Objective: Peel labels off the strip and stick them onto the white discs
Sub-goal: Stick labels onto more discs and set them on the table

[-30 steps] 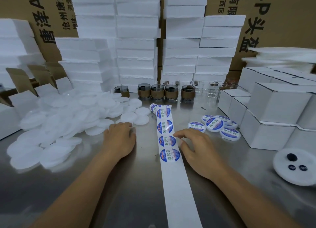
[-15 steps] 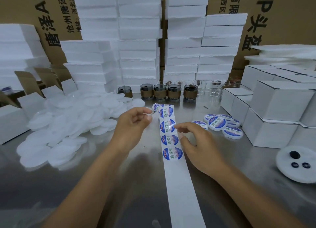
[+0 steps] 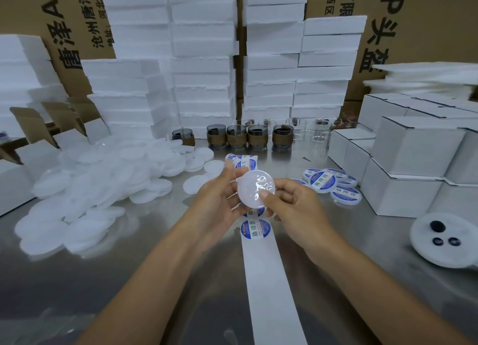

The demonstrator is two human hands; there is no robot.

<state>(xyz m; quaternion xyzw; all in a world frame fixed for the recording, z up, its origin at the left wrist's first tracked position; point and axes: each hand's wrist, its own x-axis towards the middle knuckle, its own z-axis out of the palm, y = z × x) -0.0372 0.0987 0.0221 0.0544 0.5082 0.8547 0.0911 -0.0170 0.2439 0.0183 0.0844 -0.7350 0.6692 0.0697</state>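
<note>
Both hands grasp one white disc [image 3: 252, 189]: the left hand [image 3: 217, 199] curls round its edge, and the right hand [image 3: 294, 205] pinches it with the thumb on its bare face. The strip [image 3: 269, 280] lies beneath the hands, its long axis running from them toward the person. The next label [image 3: 254, 229] is just under the right hand, the nearer one, and seems to read 助焊膏. The cartons [image 3: 413, 21] beyond the hands read 头盔.

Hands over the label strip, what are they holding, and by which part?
A white disc, by its rim: left hand on the left edge, right hand on the right, thumb on top.
</note>
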